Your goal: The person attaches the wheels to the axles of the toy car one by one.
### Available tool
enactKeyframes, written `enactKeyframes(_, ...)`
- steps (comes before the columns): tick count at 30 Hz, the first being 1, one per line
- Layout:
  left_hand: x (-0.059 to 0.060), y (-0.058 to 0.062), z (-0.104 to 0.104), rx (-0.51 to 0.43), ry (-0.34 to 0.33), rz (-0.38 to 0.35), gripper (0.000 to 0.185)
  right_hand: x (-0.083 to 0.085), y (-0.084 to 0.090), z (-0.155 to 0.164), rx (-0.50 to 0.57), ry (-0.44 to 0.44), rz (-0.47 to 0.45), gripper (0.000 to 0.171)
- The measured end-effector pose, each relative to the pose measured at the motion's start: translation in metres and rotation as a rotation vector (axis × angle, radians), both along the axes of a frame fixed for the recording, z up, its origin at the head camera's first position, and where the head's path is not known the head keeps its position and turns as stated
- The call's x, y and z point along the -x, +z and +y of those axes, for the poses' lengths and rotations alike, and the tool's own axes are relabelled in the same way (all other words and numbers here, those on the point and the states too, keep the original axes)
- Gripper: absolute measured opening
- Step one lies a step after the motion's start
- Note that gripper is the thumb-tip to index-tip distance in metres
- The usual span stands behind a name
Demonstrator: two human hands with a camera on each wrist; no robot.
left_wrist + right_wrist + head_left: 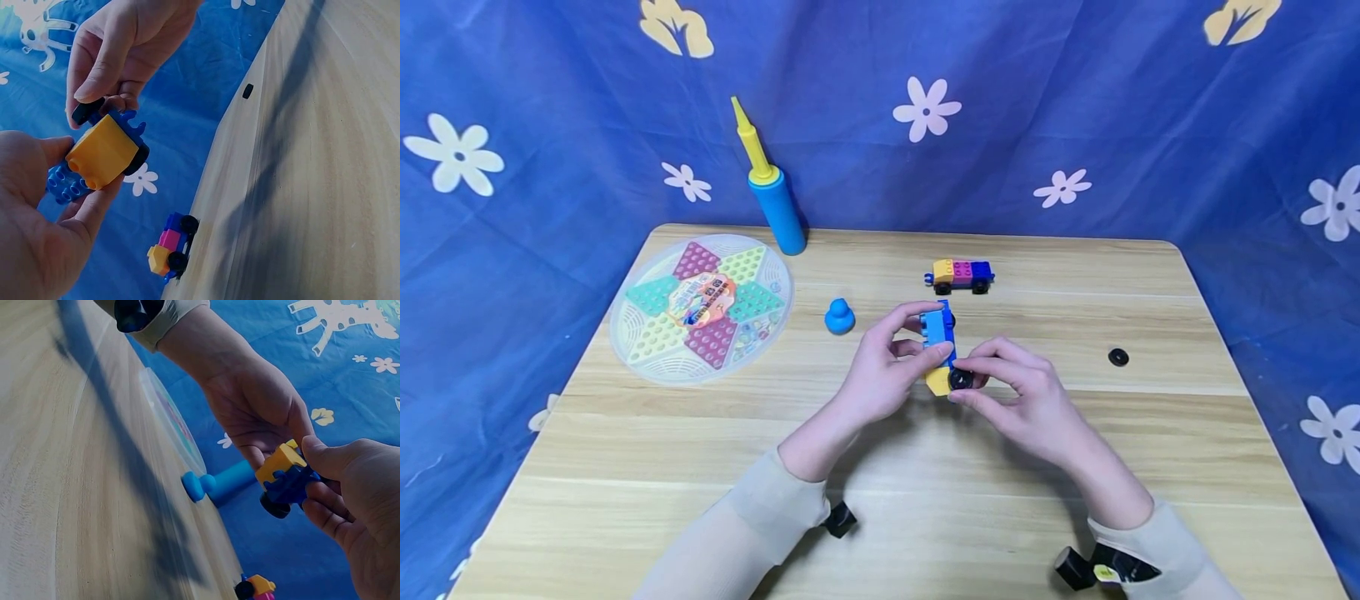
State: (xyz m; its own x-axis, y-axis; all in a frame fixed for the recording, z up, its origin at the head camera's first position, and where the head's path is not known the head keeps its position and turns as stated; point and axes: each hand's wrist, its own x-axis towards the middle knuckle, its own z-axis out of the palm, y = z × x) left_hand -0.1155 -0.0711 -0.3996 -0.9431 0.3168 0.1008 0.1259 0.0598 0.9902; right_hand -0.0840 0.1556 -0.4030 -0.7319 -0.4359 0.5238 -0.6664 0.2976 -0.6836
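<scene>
My left hand (pixel 887 367) grips a toy building-block car (pixel 937 329) above the table, fingers and thumb around its light blue bricks. A yellow block (pixel 105 152) forms one end of the car, over a dark blue base. Thumb and fingers of my right hand (pixel 1018 396) pinch a black wheel (pixel 960 379) at the yellow end. In the left wrist view this wheel sits at the tip of the axle, partly covered by the right fingers. Another black wheel (pixel 275 505) shows on the car's other side in the right wrist view.
A second block car (pixel 961 275) in yellow, pink and blue stands behind my hands. One loose black wheel (pixel 1118 357) lies to the right. Leftward are a small blue knobbed piece (pixel 839 317), a round game board (pixel 632 333) and a blue-and-yellow hand pump (pixel 778 212) at the back edge.
</scene>
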Motion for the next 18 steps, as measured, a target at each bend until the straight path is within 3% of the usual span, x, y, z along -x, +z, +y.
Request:
enactKeyframes(7,0.0002,-0.0004,0.0021,-0.009,-0.001,-0.008,0.048,-0.0004,-0.0024,-0.0016,0.012,-0.013,-0.003,0.035)
enactKeyframes(18,0.0000,-0.0030,0.0068,-0.061,0.023,-0.083,0.048,0.0022,-0.0070,0.0005,0.047,0.005,-0.006,0.037)
